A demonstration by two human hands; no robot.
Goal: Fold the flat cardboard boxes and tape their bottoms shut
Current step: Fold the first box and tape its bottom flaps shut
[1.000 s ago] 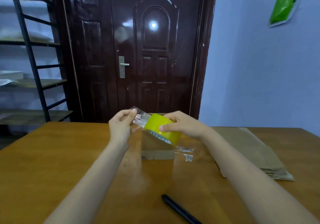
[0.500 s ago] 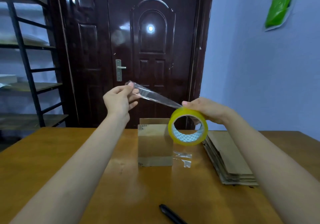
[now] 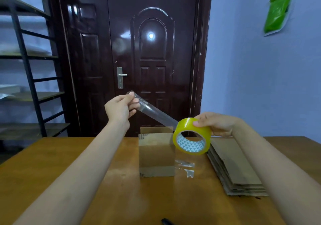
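Observation:
A folded cardboard box (image 3: 156,155) stands upright in the middle of the wooden table (image 3: 52,169), its top flaps closed. Above its right edge my right hand (image 3: 217,123) grips a yellow roll of clear tape (image 3: 192,136). A clear strip of tape (image 3: 156,114) runs up and left from the roll to my left hand (image 3: 120,107), which pinches its free end in the air above the box. A stack of flat cardboard boxes (image 3: 232,165) lies on the table to the right of the box, partly behind my right forearm.
A loose scrap of clear tape (image 3: 185,168) lies on the table beside the box's right side. A black pen (image 3: 166,222) lies at the near edge. A dark door (image 3: 151,59) stands behind the table, and metal shelving (image 3: 31,77) at the left.
My hands have drawn apart: the left pulled the tape end up and left, the right carried the roll right. A long strip now spans between them above the box.

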